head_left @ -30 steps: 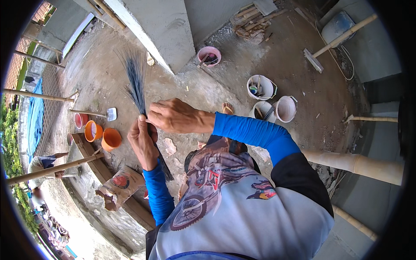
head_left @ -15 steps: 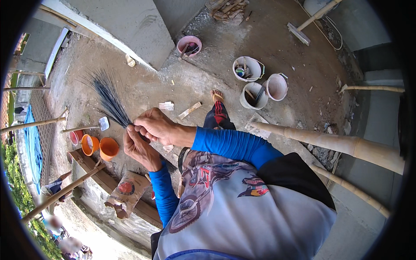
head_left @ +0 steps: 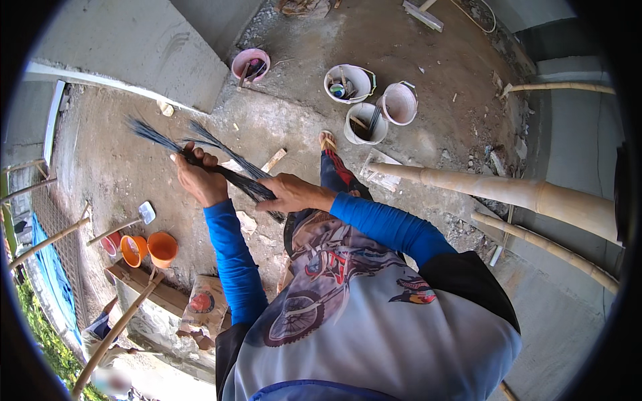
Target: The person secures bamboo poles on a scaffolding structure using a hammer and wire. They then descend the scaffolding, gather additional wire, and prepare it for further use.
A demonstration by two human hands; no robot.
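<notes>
In front of the chest, the left hand (head_left: 199, 179) is wrapped around a bundle of thin dark wires (head_left: 221, 170), and the right hand (head_left: 291, 194) pinches the same bundle nearer the body. The strands run between both hands and fan loose past the left one, so they look gathered but not yet tied. Beyond the hands stand white buckets (head_left: 364, 100); below the left hand, orange cups (head_left: 150, 248).

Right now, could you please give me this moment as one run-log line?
left hand: grips wire bundle | right hand: grips bundle nearer body | bundle: tilted, far ends splayed | nearby: white buckets, orange buckets
</notes>
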